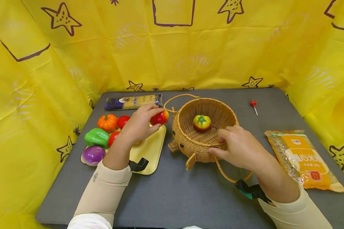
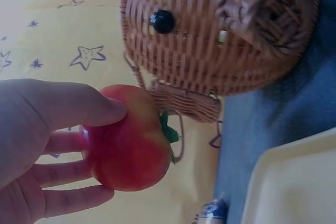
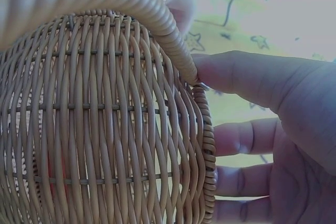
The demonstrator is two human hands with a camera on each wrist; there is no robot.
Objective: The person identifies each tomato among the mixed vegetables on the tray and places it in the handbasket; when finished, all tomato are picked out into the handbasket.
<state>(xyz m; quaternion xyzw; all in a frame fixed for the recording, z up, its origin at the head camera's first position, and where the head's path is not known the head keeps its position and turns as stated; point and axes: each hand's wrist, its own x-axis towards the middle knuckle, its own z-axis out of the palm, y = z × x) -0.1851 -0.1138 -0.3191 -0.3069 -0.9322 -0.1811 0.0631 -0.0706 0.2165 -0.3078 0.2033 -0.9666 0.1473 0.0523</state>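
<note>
My left hand [image 1: 140, 124] pinches a red-and-yellow toy tomato [image 2: 131, 140] with a green leafy top, thumb on one side and fingers on the other. It is held in the air above the far end of the yellow tray [image 1: 153, 159], just left of the wicker basket [image 1: 189, 143]. This round basket has an animal face with black eyes and a woven snout. Inside it lies another tomato [image 1: 202, 123], yellow and red with a green star top. My right hand [image 1: 240, 146] grips the basket's near right rim, thumb outside and fingers over the inner side.
Left of the tray's bare part are an orange pumpkin [image 1: 107, 123], a green pepper [image 1: 96, 137], a purple eggplant [image 1: 93, 155] and red vegetables. A pasta packet [image 1: 134, 101] lies behind. At right are a lollipop [image 1: 253, 104] and an orange bag [image 1: 306, 159]. Basket handles stick out both sides.
</note>
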